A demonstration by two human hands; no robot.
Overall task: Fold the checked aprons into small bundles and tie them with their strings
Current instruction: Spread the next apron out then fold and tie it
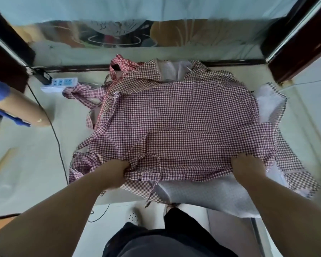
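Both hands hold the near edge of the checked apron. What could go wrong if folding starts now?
The string hanging over the edge of the table could get folded inside the apron, leaving it hard to tie. The left hand also seems to grip bunched cloth, so the fold may come out uneven.

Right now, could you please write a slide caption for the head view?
Left hand and right hand grip the near edge of a checked apron on the table.
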